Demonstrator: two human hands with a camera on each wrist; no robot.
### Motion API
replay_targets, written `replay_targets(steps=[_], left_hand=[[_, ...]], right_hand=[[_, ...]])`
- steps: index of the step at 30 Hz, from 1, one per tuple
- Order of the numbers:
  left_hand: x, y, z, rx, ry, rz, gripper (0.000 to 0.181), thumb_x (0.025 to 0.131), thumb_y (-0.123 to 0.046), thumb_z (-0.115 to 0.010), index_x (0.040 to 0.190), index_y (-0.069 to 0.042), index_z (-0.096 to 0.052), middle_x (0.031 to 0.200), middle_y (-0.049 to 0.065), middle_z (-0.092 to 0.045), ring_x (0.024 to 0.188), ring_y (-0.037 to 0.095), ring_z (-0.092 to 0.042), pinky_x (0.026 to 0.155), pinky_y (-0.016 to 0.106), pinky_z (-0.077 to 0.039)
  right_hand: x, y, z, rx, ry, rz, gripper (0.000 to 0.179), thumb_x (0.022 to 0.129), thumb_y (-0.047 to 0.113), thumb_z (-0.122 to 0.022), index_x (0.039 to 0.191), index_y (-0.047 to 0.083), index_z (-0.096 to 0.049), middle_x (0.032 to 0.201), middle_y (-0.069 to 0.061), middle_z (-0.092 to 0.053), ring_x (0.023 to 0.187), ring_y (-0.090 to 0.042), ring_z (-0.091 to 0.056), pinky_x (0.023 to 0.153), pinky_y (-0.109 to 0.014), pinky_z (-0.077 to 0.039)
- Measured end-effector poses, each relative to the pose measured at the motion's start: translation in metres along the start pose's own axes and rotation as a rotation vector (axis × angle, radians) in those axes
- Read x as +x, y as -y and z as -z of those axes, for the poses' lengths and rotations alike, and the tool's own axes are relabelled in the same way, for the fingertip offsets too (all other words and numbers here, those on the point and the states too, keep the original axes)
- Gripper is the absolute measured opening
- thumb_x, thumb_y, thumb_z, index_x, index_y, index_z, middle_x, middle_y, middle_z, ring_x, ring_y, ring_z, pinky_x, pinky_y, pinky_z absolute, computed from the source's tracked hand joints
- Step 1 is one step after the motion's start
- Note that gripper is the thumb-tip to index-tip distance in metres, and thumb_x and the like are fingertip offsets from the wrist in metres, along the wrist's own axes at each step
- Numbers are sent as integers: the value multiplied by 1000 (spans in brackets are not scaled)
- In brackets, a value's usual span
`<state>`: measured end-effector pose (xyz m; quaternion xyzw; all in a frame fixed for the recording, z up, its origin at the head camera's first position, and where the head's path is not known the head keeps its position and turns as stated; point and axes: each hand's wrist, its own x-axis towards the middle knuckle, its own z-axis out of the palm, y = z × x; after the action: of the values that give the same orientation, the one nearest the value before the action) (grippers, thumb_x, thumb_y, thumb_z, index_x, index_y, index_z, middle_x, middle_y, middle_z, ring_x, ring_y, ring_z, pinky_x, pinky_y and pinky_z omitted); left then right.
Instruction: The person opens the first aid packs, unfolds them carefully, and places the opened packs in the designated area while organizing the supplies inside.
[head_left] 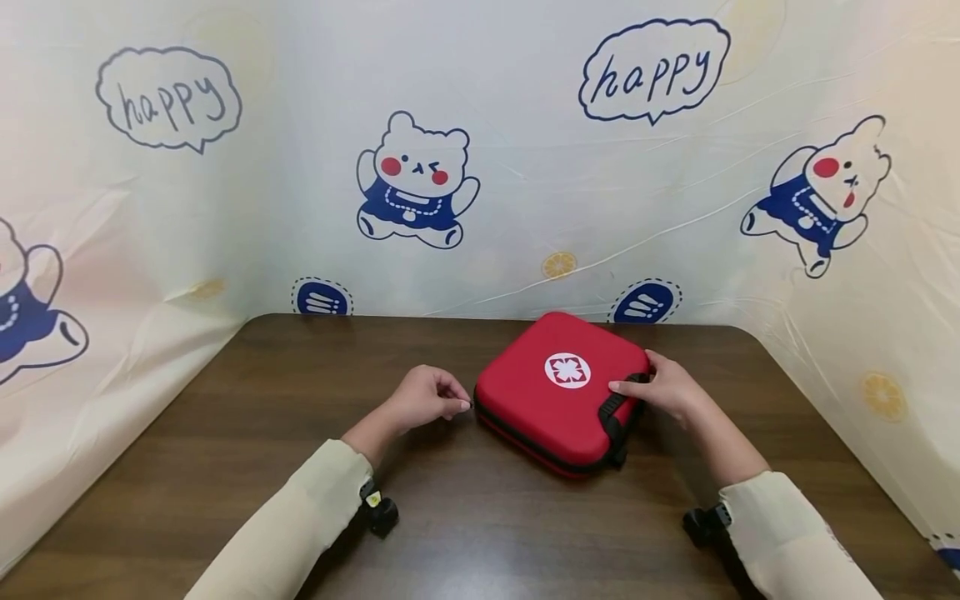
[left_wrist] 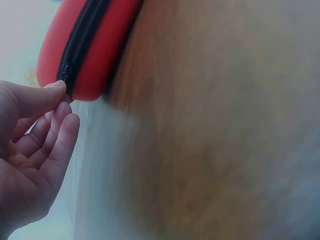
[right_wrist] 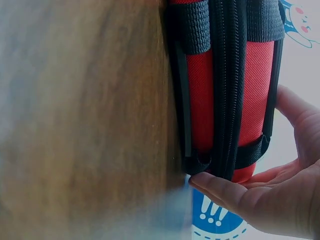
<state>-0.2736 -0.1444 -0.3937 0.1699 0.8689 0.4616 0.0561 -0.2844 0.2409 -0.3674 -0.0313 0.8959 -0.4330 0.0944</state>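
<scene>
A red first-aid case (head_left: 525, 392) with a white cross emblem lies flat and angled on the table. Its black zipper (right_wrist: 227, 90) runs round the side and looks closed where it shows. At the case's left corner my left hand (head_left: 429, 398) pinches the small zipper pull (left_wrist: 65, 75) between thumb and fingers. On the opposite side, my right hand (head_left: 667, 385) grips the case by its edge, thumb on top near the black handle (head_left: 613, 408) and fingers against the side. In the right wrist view, black webbing straps (right_wrist: 197, 27) cross that side.
The brown wooden table (head_left: 262, 467) extends around the case. Behind and beside it hangs a pale curtain (head_left: 510, 192) printed with bears and the word happy. Each wrist carries a small black camera, such as the left one (head_left: 381, 515).
</scene>
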Motion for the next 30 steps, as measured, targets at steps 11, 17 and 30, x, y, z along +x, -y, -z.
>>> replay_targets(steps=[11, 17, 30], left_hand=[[17, 5, 5, -30, -76, 73, 6, 84, -7, -77, 88, -3, -75, 77, 3, -68, 66, 19, -64, 64, 34, -57], [23, 8, 3, -25, -93, 49, 7, 84, -6, -76, 88, -1, -74, 75, 3, -68, 64, 17, -64, 61, 31, -55], [16, 6, 3, -82, 58, 55, 5, 83, -3, -76, 84, 1, -73, 73, 7, -69, 61, 16, -62, 63, 32, -57]], right_hand=[[8, -3, 3, -35, 43, 14, 93, 86, 35, -74, 149, -9, -22, 141, -31, -40, 125, -43, -39, 101, -57, -41], [20, -2, 4, -75, 95, 41, 98, 84, 41, -75, 152, -5, -21, 145, -31, -36, 130, -45, -36, 103, -59, -38], [34, 6, 7, -164, -1, 46, 92, 83, 46, -75, 147, -6, -35, 135, -30, -50, 108, -37, -59, 85, -47, -55]])
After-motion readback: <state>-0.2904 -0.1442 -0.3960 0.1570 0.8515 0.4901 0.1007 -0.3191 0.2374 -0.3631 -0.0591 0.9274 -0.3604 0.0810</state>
